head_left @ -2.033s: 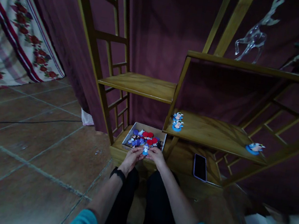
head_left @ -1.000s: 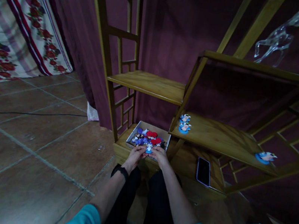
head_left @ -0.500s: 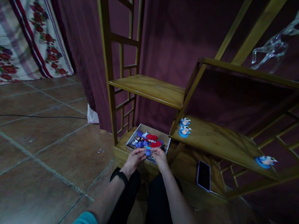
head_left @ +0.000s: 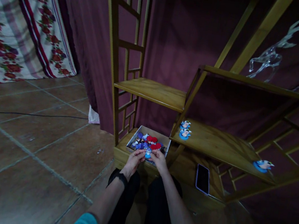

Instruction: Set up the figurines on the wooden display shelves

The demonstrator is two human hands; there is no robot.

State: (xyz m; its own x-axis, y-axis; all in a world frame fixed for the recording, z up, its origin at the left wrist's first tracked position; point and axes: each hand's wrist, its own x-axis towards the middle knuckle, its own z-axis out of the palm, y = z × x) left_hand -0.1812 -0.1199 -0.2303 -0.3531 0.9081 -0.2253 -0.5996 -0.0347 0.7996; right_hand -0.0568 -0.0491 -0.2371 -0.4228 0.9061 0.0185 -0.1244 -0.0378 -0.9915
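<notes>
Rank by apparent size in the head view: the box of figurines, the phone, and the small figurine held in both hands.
1. Box of figurines, largest.
2. Phone, narrower than the box; it lies slightly nearer the camera, so the gap is unsure.
3. Small figurine, held between left hand and right hand, clearly smallest.

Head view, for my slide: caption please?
Both hands hold a small blue figurine over a box of trinkets.

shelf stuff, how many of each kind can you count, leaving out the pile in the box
Blue figurines standing on the middle shelf: 3
Blue figurine held by both hands: 1
Phone: 1
Glass deer: 1
Total: 6
</notes>
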